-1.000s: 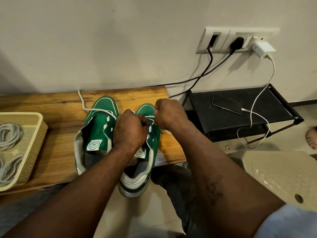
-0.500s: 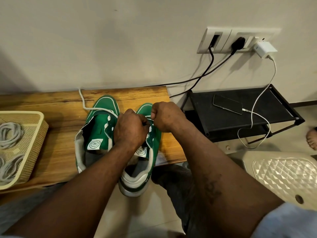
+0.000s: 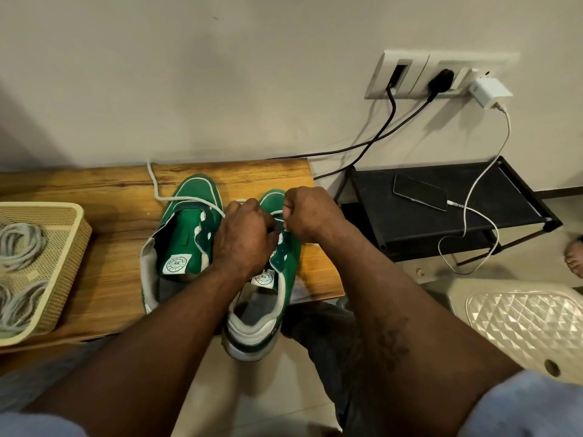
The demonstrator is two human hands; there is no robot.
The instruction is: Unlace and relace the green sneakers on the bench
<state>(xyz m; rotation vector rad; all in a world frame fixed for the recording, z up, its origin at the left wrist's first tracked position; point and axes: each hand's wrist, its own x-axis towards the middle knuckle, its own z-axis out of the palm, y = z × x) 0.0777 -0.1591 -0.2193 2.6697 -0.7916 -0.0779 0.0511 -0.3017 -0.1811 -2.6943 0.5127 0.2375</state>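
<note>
Two green sneakers stand on the wooden bench [image 3: 94, 279], toes toward the wall. The left sneaker [image 3: 186, 234] has its tongue open and no lace in its eyelets. The right sneaker [image 3: 268, 298] hangs its heel over the bench's front edge. My left hand [image 3: 244, 238] and my right hand [image 3: 307, 212] are curled over its eyelets, each pinching the white lace [image 3: 279, 217] that shows between them. A loose end of white lace [image 3: 154, 184] trails across the left sneaker's toe toward the wall.
A cream mesh basket [image 3: 63, 247] with coiled grey cords sits at the bench's left end. A black rack [image 3: 473, 222] to the right holds a charging phone [image 3: 419, 192]. Cables hang from the wall socket [image 3: 426, 74]. A plastic stool [image 3: 523, 323] is at right.
My right hand has shifted slightly up and toward the left hand. Both hands stay on the right sneaker's lace.
</note>
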